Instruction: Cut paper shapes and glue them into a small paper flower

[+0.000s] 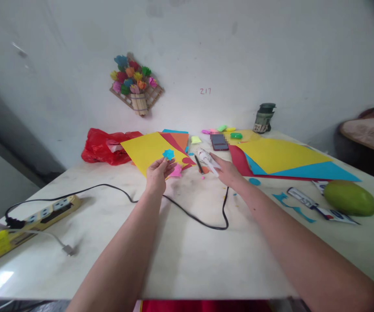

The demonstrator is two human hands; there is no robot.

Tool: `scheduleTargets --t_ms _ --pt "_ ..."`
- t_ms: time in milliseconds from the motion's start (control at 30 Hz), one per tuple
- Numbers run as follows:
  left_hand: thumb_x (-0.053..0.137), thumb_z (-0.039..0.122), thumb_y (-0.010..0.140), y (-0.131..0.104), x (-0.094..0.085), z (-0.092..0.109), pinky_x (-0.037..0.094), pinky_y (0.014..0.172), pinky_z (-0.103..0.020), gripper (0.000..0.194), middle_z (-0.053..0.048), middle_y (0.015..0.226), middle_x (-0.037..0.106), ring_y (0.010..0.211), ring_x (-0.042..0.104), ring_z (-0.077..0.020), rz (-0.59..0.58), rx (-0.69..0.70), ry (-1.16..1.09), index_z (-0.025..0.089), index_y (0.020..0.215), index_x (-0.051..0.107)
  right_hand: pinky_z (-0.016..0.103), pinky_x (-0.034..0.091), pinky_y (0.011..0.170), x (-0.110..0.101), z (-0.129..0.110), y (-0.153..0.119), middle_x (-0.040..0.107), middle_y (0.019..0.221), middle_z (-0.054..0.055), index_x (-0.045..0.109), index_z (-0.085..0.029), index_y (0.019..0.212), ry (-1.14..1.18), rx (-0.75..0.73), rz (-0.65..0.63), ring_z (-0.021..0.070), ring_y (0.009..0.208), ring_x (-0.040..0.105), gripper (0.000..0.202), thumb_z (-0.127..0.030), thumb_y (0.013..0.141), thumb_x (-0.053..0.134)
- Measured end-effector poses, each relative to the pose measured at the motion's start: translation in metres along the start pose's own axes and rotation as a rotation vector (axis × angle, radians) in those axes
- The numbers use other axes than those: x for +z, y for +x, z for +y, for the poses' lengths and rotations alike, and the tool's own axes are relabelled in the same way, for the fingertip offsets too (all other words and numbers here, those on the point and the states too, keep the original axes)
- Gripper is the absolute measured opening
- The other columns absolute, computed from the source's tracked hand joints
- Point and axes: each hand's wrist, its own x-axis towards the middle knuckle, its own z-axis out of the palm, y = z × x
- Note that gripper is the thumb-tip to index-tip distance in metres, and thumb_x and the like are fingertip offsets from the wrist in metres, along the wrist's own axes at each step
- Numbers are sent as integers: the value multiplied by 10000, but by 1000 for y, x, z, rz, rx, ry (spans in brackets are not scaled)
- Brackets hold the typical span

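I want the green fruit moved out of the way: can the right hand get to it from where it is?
Probably yes. The green fruit lies in the open on the table, with only flat paper scraps between, but the right hand is already touching the glue gun.

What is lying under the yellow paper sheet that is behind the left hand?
Under the yellow sheet lie a red sheet, an orange sheet and a blue one, only their edges showing. The rest is covered. The left hand holds a blue paper flower.
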Motion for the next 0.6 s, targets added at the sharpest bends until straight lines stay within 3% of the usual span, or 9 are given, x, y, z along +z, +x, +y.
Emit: scheduleTargets --t_ms 133,300,467,600 --pt "658 274 656 5 -3 17 480 713 -260 221 -66 842 672 782 647 -161 47 37 -50 155 806 548 339 433 757 5 -5 -3 576 1151 94 361 -214 1314 -116 -36 44 272 990 561 571 -408 786 462" --pt "642 235 668 15 -12 47 486 672 -238 184 -55 821 675 785 646 -161 168 166 -102 172 806 536 330 425 791 18 -17 -6 554 1183 78 330 -229 1324 -134 -241 30 232 1019 539 545 -361 810 453" --pt "606 249 698 20 -12 74 495 655 -228 150 -55 851 673 794 643 -151 193 232 -74 181 812 537 335 412 799 31 -32 1 541 1179 90 262 -217 1350 -205 -395 -111 223 1044 499 549 -239 826 424" --pt "601 256 709 19 -7 102 499 651 -228 126 -36 828 673 792 642 -148 199 294 -61 193 797 536 313 408 784 49 -57 11 498 1226 77 277 -256 1336 -223 -442 -236 224 1107 452 516 -259 837 408"
